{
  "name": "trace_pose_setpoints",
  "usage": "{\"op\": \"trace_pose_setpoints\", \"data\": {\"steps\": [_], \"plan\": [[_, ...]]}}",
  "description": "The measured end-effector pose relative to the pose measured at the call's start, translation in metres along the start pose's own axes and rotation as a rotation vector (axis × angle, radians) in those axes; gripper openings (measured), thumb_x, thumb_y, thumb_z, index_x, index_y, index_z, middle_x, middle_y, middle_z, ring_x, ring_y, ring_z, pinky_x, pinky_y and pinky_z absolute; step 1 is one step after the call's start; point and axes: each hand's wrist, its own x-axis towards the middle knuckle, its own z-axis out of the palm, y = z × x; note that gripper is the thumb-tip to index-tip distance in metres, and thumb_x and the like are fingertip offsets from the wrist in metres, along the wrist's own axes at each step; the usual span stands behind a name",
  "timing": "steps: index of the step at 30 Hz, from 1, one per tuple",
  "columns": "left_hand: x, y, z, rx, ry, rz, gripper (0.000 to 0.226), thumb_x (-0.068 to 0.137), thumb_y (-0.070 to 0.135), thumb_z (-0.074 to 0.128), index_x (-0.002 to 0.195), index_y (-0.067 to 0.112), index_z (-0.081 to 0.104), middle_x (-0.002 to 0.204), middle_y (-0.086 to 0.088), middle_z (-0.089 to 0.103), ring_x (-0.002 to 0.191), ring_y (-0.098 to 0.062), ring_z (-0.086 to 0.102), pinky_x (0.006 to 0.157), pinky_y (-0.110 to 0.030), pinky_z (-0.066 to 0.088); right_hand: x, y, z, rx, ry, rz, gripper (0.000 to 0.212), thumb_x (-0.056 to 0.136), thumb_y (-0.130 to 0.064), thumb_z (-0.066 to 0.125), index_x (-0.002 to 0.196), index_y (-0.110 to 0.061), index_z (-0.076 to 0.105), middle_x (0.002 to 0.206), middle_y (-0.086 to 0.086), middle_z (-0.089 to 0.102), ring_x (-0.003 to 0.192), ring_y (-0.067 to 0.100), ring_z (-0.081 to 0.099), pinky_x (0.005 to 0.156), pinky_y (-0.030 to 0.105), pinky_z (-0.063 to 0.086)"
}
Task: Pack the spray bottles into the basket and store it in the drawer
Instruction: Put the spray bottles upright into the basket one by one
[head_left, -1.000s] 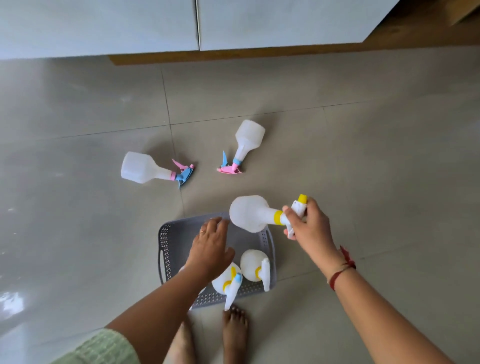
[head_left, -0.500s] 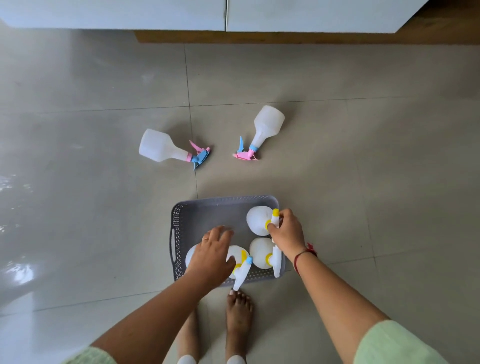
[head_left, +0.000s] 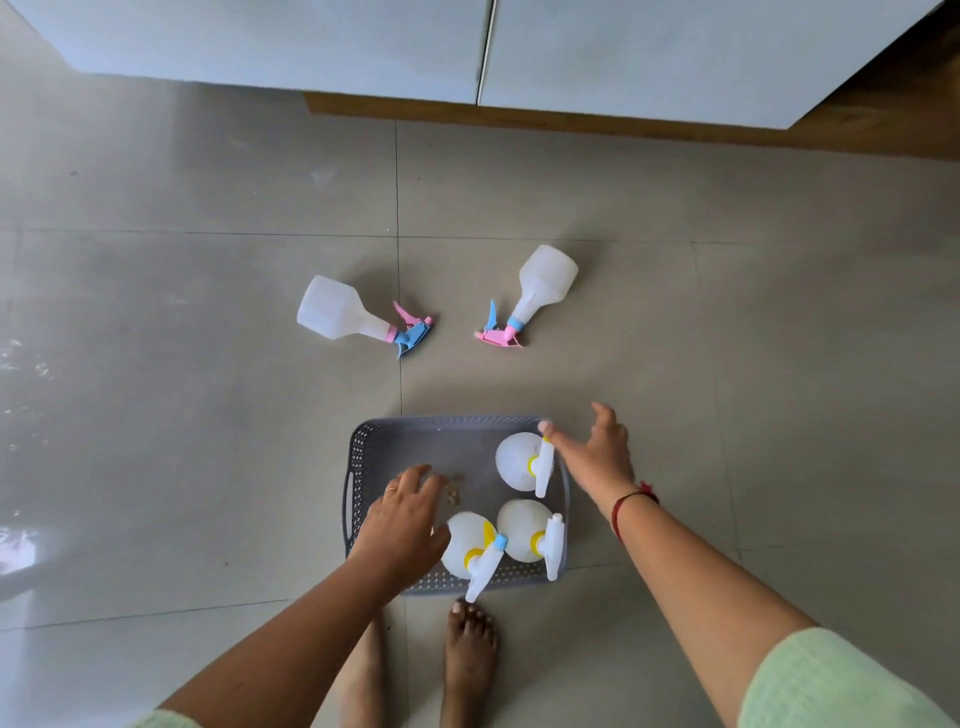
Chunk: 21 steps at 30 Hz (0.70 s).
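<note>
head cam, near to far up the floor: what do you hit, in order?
bare foot → grey basket holding three yellow-collared spray bottles → two spray bottles lying on the tiles, pink-and-blue heads (left one, right one) → wooden plinth → white cabinet fronts.

Five spray bottles in all. Three upright in the one grey basket (head_left: 358, 470): far-right bottle (head_left: 514, 460) just under the spread fingers of the right hand (head_left: 592, 452), near-right bottle (head_left: 522, 538) nearer the wrist, near-left bottle (head_left: 465, 543) touching the left hand (head_left: 402, 519). Two lying on the floor beyond both hands: blue-headed bottle (head_left: 337, 309), pink-headed bottle (head_left: 545, 278). Two hands, neither holding anything. Two bare feet. Two cabinet doors (head_left: 270, 47).
</note>
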Motion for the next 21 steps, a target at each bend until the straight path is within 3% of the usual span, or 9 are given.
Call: {"op": "trace_pose_setpoints", "data": {"steps": [4, 8, 15, 18, 21], "plan": [[0.015, -0.015, -0.01, 0.001, 0.025, -0.012, 0.057, 0.094, 0.028, 0.058, 0.147, 0.018, 0.04, 0.157, -0.009, 0.031, 0.146, -0.029, 0.031, 0.116, -0.043, 0.035, 0.038, -0.022, -0.012, -0.079, 0.152, 0.009, 0.079, 0.08, -0.061, 0.065, 0.141, -0.016, 0.04, 0.142, 0.016, 0.046, 0.127, 0.039, 0.049, 0.113, 0.052, 0.026], [0.039, -0.039, -0.022, -0.04, 0.094, -0.032, 0.061, 0.09, 0.024, 0.06, 0.147, 0.015, 0.041, 0.154, -0.011, 0.037, 0.142, -0.032, 0.037, 0.112, -0.045, 0.038, 0.08, -0.048, -0.003, -0.139, 0.035, -0.023, 0.079, 0.081, -0.052, 0.069, 0.141, -0.012, 0.038, 0.144, 0.019, 0.043, 0.127, 0.041, 0.047, 0.11, 0.049, 0.033], [0.137, -0.067, -0.03, -0.066, 0.21, 0.01, 0.064, 0.093, 0.021, 0.057, 0.152, 0.017, 0.032, 0.156, -0.01, 0.034, 0.144, -0.031, 0.032, 0.117, -0.045, 0.034, 0.141, -0.099, 0.048, -0.543, 0.007, -0.45, 0.058, 0.08, -0.038, 0.071, 0.129, -0.017, 0.047, 0.134, 0.015, 0.043, 0.112, 0.041, 0.057, 0.093, 0.044, 0.046], [0.184, -0.069, -0.028, -0.072, 0.256, 0.033, 0.063, 0.094, 0.021, 0.057, 0.151, 0.016, 0.031, 0.155, -0.011, 0.034, 0.142, -0.033, 0.035, 0.115, -0.046, 0.035, 0.168, -0.106, 0.078, -0.783, -0.079, -0.646, 0.061, 0.082, -0.027, 0.071, 0.135, -0.015, 0.043, 0.139, 0.011, 0.037, 0.106, 0.04, 0.06, 0.089, 0.043, 0.049], [0.211, -0.073, -0.019, -0.079, 0.252, 0.052, 0.061, 0.094, 0.021, 0.057, 0.15, 0.015, 0.033, 0.152, -0.011, 0.037, 0.138, -0.033, 0.038, 0.112, -0.045, 0.037, 0.189, -0.103, 0.104, -1.028, -0.071, -0.699, 0.062, 0.085, -0.018, 0.065, 0.141, -0.016, 0.038, 0.148, 0.009, 0.032, 0.107, 0.039, 0.062, 0.089, 0.042, 0.048]]}}
